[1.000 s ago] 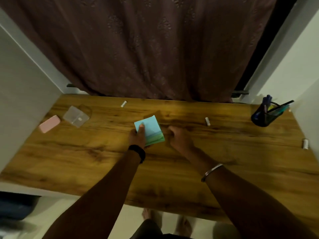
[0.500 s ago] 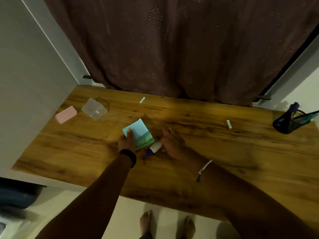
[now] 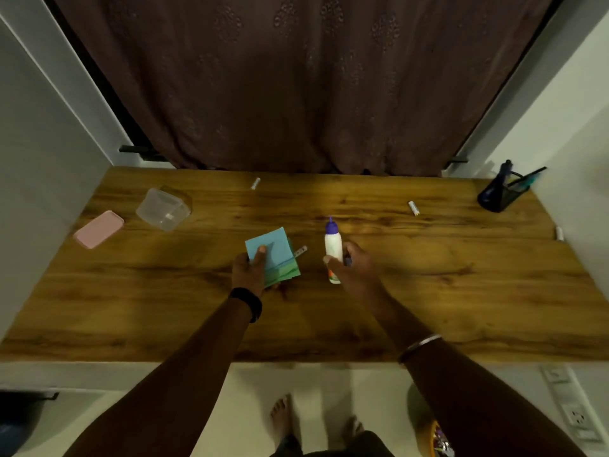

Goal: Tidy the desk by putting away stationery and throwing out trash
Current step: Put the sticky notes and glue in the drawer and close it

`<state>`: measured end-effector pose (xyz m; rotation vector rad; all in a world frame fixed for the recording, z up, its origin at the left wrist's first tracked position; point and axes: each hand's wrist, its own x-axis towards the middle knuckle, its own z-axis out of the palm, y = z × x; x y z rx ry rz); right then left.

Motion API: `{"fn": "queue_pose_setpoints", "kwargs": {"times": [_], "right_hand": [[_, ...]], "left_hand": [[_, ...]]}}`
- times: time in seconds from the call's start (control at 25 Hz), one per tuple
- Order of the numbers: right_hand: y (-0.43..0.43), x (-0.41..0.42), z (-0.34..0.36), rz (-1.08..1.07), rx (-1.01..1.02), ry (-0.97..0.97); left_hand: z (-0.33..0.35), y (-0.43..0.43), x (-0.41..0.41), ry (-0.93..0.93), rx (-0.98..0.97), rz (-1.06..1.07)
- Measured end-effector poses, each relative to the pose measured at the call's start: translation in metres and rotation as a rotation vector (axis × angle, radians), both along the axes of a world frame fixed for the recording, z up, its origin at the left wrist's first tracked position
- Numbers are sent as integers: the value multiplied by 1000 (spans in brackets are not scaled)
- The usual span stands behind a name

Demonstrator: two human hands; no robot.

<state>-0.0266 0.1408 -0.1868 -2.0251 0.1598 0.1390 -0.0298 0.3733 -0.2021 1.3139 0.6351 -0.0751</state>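
Observation:
My left hand (image 3: 247,271) grips a stack of blue and green sticky notes (image 3: 276,255) above the middle of the wooden desk (image 3: 428,291), thumb on top. Held upright in my right hand (image 3: 354,267) is a white glue bottle (image 3: 332,248) with a purple cap. A small pale piece (image 3: 300,251) lies between the notes and the bottle. Small white scraps lie at the back (image 3: 255,183), at the right (image 3: 413,208) and by the right wall (image 3: 559,233).
A clear plastic box (image 3: 163,208) and a pink case (image 3: 98,228) sit at the back left. A dark pen holder (image 3: 501,192) with pens stands at the back right corner. Walls close both sides; a curtain hangs behind. My bare feet show below the desk edge.
My right hand has picked the glue bottle up off the desk and stood it upright. My left hand keeps hold of the sticky notes. The camera view has shifted back.

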Motion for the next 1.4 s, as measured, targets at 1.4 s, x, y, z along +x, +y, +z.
{"fn": "queue_pose_setpoints", "kwargs": {"times": [1.4], "right_hand": [[28,-310,-79,-64,614,445]], "left_hand": [[-119,21,-243,432,-574,63]]}}
